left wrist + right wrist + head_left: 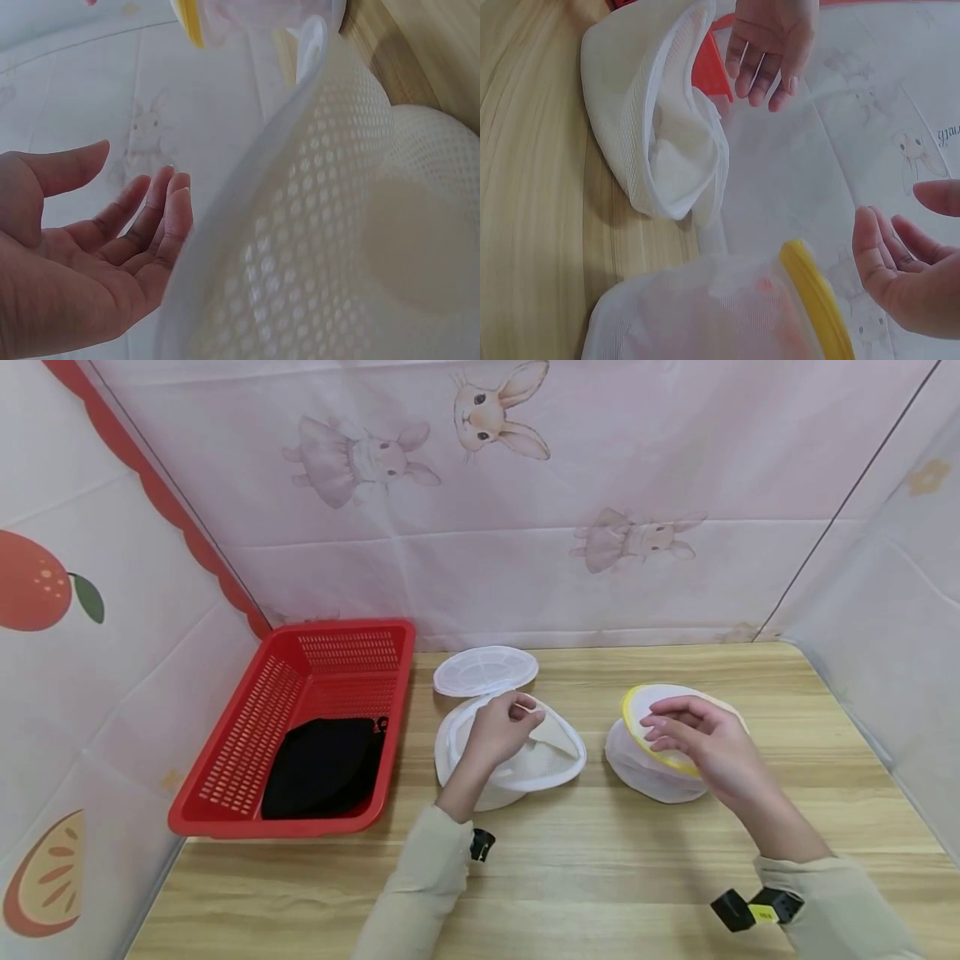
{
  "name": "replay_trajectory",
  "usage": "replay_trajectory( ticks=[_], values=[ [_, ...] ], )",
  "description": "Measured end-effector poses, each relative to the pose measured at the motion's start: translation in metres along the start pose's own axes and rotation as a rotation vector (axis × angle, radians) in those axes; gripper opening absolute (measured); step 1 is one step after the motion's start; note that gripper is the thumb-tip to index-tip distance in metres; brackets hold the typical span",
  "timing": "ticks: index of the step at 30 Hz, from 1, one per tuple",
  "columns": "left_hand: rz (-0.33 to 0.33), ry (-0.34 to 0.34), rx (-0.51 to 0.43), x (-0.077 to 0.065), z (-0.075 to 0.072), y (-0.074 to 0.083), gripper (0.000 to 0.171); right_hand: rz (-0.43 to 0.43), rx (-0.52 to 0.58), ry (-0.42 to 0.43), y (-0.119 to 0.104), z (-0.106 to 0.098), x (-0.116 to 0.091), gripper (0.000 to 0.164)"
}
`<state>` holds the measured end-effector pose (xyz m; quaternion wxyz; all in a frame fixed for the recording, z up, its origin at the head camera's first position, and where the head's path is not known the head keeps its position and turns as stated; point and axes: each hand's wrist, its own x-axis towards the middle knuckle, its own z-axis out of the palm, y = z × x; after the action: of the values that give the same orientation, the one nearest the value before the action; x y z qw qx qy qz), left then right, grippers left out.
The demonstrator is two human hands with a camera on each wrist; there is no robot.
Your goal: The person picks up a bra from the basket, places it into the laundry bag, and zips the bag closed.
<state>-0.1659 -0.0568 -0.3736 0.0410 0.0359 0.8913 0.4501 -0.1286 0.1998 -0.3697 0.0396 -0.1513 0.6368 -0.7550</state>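
Note:
My left hand [501,728] hovers over a cream mesh laundry bag [561,758], its fingers loosely bent and holding nothing. That bag stands on the table with its white-edged mouth open; the left wrist view shows its honeycomb mesh wall [300,217] beside the hand [97,262]. To the right, my right hand [712,747] is over a thin white mesh bag [648,777] with a yellow rim, fingers relaxed around nothing. In the right wrist view a gap shows between this hand [915,285] and the yellow rim [816,300]. Faint pink shows through the bag's side.
A red plastic basket [402,718] at the left holds a black fabric item [318,768] with a small dark piece at its corner. Behind the cream bag is a white translucent oval piece [486,671]. Printed cloth walls [525,585] enclose the wooden table [585,877].

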Motion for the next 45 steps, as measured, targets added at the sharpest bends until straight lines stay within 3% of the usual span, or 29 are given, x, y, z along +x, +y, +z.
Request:
replay_trajectory(
  ticks=[11, 21, 25, 34, 45],
  values=[
    [0.002, 0.071, 0.038, -0.001, -0.020, -0.005, 0.021, 0.067, -0.200, -0.022, 0.000, 0.034, 0.015, 0.013],
    [0.006, 0.113, -0.012, 0.000, -0.033, -0.013, 0.019, 0.105, -0.237, -0.077, 0.016, 0.058, 0.024, 0.023],
    [-0.022, 0.129, -0.035, -0.001, -0.039, -0.015, 0.020, 0.161, -0.280, -0.054, 0.026, 0.061, 0.026, 0.025],
    [-0.045, 0.142, -0.075, -0.004, -0.052, -0.020, 0.021, 0.278, -0.505, -0.039, 0.050, 0.061, 0.034, 0.033],
    [-0.053, 0.179, -0.057, -0.001, -0.063, -0.025, 0.021, 0.363, -0.604, 0.034, 0.072, 0.057, 0.041, 0.035]
  ],
)
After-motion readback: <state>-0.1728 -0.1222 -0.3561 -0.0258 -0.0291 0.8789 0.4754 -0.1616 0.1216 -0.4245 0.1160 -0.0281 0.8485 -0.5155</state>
